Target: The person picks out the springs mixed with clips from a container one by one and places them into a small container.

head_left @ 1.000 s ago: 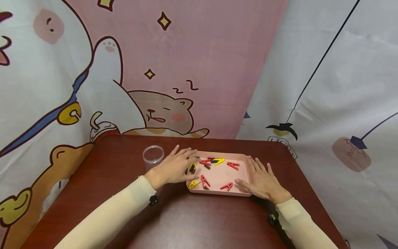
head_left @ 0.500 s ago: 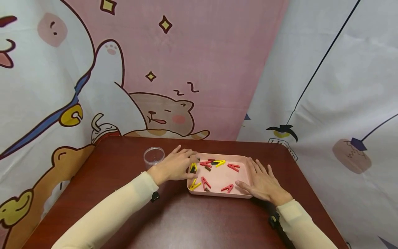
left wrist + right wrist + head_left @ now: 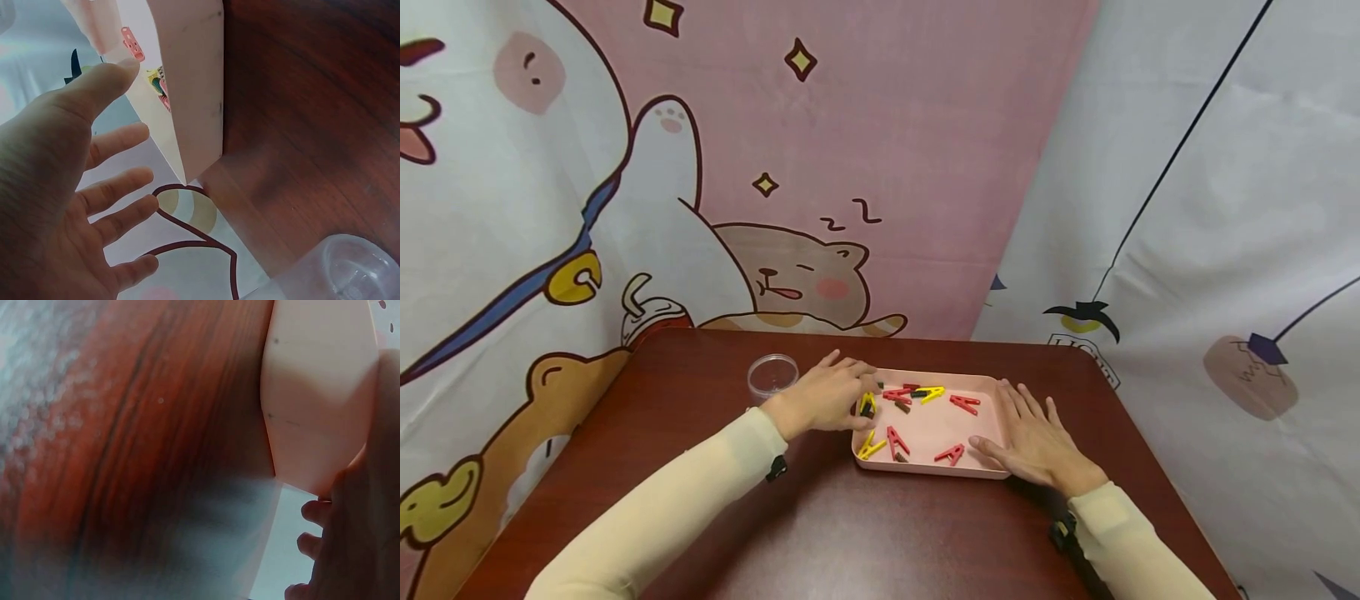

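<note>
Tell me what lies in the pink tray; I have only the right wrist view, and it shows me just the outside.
Observer: Red clips and yellow clips lie in the pink tray, mixed with small dark pieces.
Operator: Report the left hand; it is out of my view.
Observer: The left hand is at the tray's left end, fingers spread and holding nothing.
Operator: Name what stands on the table past that end.
Observer: A clear round container stands on the table to the left of the tray, apart from it.
</note>
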Tool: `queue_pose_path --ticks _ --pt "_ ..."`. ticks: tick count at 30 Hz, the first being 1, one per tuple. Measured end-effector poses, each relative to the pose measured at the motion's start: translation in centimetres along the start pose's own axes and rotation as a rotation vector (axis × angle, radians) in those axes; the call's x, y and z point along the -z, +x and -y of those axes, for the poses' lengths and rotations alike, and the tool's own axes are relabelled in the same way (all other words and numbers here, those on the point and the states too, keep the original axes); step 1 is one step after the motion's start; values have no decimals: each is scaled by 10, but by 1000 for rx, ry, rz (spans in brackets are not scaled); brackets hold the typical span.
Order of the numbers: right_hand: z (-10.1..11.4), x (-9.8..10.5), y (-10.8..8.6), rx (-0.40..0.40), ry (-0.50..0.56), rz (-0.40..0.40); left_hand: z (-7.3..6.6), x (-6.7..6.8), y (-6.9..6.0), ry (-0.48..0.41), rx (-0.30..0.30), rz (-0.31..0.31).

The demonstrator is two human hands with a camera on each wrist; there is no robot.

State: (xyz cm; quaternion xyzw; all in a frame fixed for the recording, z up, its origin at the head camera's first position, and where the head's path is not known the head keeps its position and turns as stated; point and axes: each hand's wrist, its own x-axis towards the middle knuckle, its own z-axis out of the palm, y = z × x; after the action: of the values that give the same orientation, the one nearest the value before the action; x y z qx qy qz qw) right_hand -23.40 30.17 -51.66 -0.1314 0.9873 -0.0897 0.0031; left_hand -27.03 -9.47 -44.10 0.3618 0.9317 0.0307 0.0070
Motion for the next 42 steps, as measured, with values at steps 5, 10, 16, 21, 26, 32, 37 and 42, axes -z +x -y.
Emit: queue_pose_path --ticks 5,10,16,21,26,32,37,42 --pt "1 2 -2 2 -6 -9 1 -2 4 -17 -3 11" --pt "0 1 -2 -3 -6 -12 2 -3 9 -3 -15 24" --pt "-1 1 -2 -1 -5 -17 -1 0 14 9 -18 60" --pt "1 2 -3 -1 4 -17 -3 -4 17 33 6 90" --pt "2 1 -3 -4 9 -13 -2 -10 20 50 17 114" --pt "2 1 -3 -1 8 -20 0 -13 23 57 21 108" --pt "2 2 -3 5 16 -20 -1 -17 25 48 33 99" --pt "0 2 -2 1 12 -12 -3 -21 28 37 49 90"
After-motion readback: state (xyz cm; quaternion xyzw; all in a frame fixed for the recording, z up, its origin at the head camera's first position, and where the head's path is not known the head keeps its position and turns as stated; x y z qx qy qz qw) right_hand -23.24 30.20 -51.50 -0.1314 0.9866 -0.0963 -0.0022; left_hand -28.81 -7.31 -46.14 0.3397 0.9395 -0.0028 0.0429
